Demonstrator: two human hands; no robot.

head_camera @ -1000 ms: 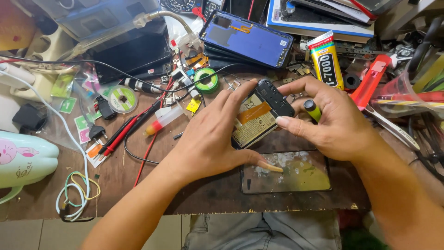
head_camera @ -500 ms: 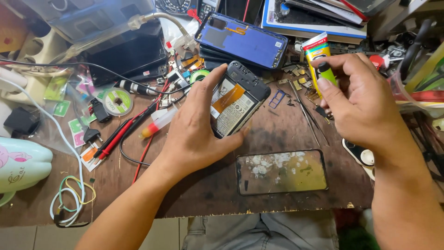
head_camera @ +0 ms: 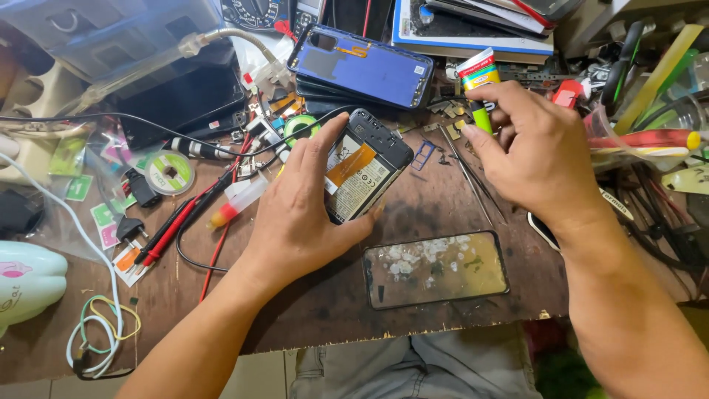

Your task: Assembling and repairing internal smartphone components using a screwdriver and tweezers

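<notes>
Standing by the desk (head_camera: 310, 310), I saw the left hand (head_camera: 303, 214) wrapped around an opened phone (head_camera: 363, 174), back cover off, its battery with an orange strip facing up; the phone was tilted, its lower end in the palm and its top corner pointing away toward the clutter. The right hand (head_camera: 535, 151) was well apart from it on the other side, fingers closed on a small glue tube (head_camera: 480, 89) with a yellow-green body and a red-and-white top, held upright above the desk. Just below the phone lay a detached screen glass (head_camera: 436, 267), flat, speckled with pale residue. Beyond the phone sat a blue back cover (head_camera: 362, 65), leaning on a pile of dark parts. To the left I noticed a round roll of tape (head_camera: 169, 172), red and black probe leads (head_camera: 185, 214), small green-and-white packets (head_camera: 103, 218) and a coil of coloured wire (head_camera: 96, 332). The desk itself was worn brown wood, crowded with tools along its far edge.
</notes>
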